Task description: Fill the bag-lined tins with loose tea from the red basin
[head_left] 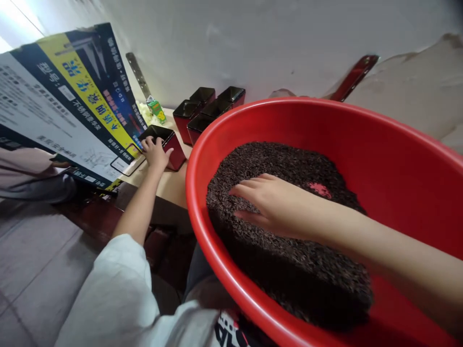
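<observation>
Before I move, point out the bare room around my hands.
A small wedge of table is bare between the pot under your left hand and the tub's rim. Inside the tub, bare red shows right of the grains. It's crowded by the wall, where other pots cluster, and left of your pot, where the box stands.

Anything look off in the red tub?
Yes, one thing: a small pinkish-red patch among the dark brown, grain-like pieces in the large red plastic basin. It breaks the otherwise dark layer; whether it is bare basin or something else, I can't tell.
</observation>
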{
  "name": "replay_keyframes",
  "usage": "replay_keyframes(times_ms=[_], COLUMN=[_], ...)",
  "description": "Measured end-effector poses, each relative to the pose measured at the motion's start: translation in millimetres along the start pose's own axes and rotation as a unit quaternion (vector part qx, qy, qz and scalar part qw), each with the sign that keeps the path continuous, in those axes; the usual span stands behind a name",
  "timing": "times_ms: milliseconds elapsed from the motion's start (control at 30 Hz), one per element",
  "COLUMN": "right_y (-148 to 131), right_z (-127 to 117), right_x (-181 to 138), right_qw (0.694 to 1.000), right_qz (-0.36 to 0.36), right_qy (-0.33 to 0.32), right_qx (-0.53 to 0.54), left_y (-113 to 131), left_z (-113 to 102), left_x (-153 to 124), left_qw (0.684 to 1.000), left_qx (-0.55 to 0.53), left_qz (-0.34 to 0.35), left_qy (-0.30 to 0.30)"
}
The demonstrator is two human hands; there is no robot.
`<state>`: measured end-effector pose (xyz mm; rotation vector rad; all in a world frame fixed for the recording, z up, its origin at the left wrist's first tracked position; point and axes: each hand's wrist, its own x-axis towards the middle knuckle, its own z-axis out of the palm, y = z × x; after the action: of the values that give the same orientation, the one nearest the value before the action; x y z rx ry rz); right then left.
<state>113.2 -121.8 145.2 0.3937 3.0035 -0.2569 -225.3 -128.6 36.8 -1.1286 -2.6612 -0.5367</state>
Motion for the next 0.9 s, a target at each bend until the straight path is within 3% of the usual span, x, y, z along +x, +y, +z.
replay_keyframes(times_ms=[167, 300, 400, 500, 600, 700, 800, 900], right_y=[-11, -10, -5, 2, 8, 11, 8, 4], right_z=[-2, 1, 2, 4, 7, 9, 7, 6], right_x=[62, 89, 97, 99, 99, 99, 95, 83], right_qw=[0.999, 0.999, 0.999, 0.992, 0.958, 0.894, 0.840, 0.822], right_qz=[-0.037, -0.030, -0.012, 0.018, 0.054, 0.089, 0.109, 0.099], right_qy=[0.002, 0.013, 0.032, 0.091, 0.184, 0.249, 0.255, 0.256], right_qx=[0.001, -0.001, 0.018, 0.081, 0.212, 0.361, 0.467, 0.499], left_y=[-3, -11, -17, -19, -15, -7, 7, 29], left_z=[18, 20, 5, -26, -56, -75, -86, -95], left_x=[-6, -21, -41, -61, -78, -96, -115, -132], left_qw=[0.997, 0.993, 0.989, 0.981, 0.968, 0.937, 0.882, 0.826], left_qx=[-0.041, -0.085, -0.097, -0.102, -0.091, -0.055, -0.022, -0.041], left_qz=[0.028, 0.026, 0.048, 0.071, 0.141, 0.247, 0.360, 0.478], left_qy=[0.052, 0.079, 0.103, 0.146, 0.186, 0.239, 0.304, 0.297])
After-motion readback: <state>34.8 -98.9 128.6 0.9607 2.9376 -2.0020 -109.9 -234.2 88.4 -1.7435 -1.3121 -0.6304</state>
